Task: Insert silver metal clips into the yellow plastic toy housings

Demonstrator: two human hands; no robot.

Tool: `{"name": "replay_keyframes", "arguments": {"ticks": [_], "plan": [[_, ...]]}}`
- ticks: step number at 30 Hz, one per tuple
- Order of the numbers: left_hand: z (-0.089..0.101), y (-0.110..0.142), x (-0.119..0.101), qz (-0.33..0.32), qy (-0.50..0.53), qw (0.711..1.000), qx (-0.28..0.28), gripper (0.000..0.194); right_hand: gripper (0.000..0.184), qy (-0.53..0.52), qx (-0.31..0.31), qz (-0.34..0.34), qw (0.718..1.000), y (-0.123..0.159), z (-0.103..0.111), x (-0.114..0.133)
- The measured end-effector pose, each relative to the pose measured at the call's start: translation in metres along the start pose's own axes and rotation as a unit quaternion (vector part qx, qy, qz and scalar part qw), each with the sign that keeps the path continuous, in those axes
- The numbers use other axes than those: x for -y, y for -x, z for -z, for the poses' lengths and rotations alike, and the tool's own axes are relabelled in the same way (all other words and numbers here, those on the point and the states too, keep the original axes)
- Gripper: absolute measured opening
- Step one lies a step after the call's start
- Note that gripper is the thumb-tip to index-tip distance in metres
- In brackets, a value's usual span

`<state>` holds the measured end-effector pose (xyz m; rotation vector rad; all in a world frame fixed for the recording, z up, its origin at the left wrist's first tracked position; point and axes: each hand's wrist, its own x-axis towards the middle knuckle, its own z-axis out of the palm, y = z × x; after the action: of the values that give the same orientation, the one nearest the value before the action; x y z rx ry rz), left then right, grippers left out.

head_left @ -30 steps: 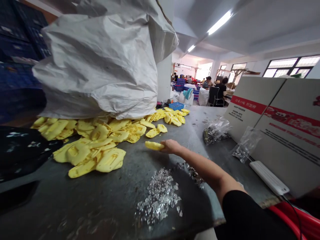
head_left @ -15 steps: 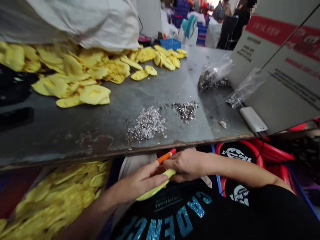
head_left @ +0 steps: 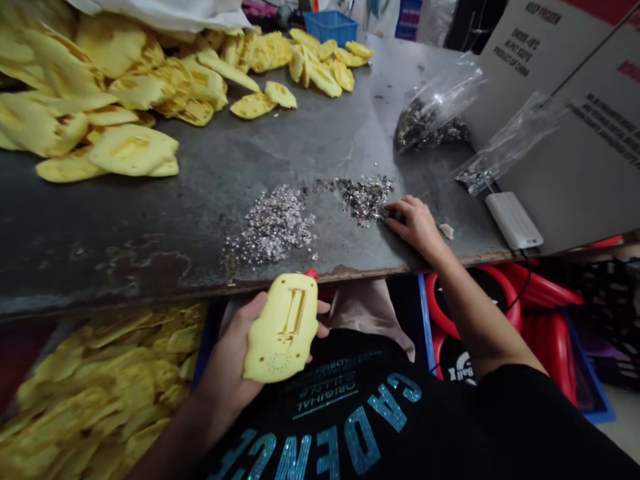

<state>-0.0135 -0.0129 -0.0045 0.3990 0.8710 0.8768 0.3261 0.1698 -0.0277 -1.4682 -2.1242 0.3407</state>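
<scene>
My left hand point(head_left: 235, 360) grips a yellow plastic shell point(head_left: 283, 327) in front of my chest, below the table's front edge, its ribbed inner side facing up. A red tip point(head_left: 312, 273) pokes out behind the shell. My right hand point(head_left: 416, 223) rests on the grey metal table point(head_left: 150, 220), fingers pinched at the right edge of a small pile of dark screws point(head_left: 365, 197). What the fingers hold is too small to make out. A second heap of shiny small parts point(head_left: 273, 227) lies to the left of it.
A large heap of yellow shells point(head_left: 100, 87) covers the table's far left under a white sack point(head_left: 165, 10). More shells fill a bin point(head_left: 100, 393) below left. Two clear bags of parts point(head_left: 435, 110) lean by a cardboard box point(head_left: 565, 113). A white device point(head_left: 513, 220) lies at the right; red tubs point(head_left: 530, 300) stand below.
One second ago my right hand picked a shell from the table. Both hands then held it at my lap. Now the left alone holds it and the right has reached to the screws.
</scene>
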Motion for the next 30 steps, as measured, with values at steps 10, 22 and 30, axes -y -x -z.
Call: {"name": "replay_keyframes", "arguments": {"ticks": [10,22,30], "plan": [[-0.004,-0.002,0.0,0.007,0.028,1.0,-0.009,0.065,0.013,-0.044,0.033,0.041,0.998,0.042,0.016,0.02],[-0.004,-0.007,-0.006,-0.013,0.054,0.998,0.018,0.054,0.011,0.037,0.075,0.058,0.995,0.024,-0.014,0.064],[-0.004,-0.01,-0.005,0.012,0.107,0.991,0.077,0.056,0.007,-0.028,0.066,0.108,0.992,0.034,-0.005,0.073]]}}
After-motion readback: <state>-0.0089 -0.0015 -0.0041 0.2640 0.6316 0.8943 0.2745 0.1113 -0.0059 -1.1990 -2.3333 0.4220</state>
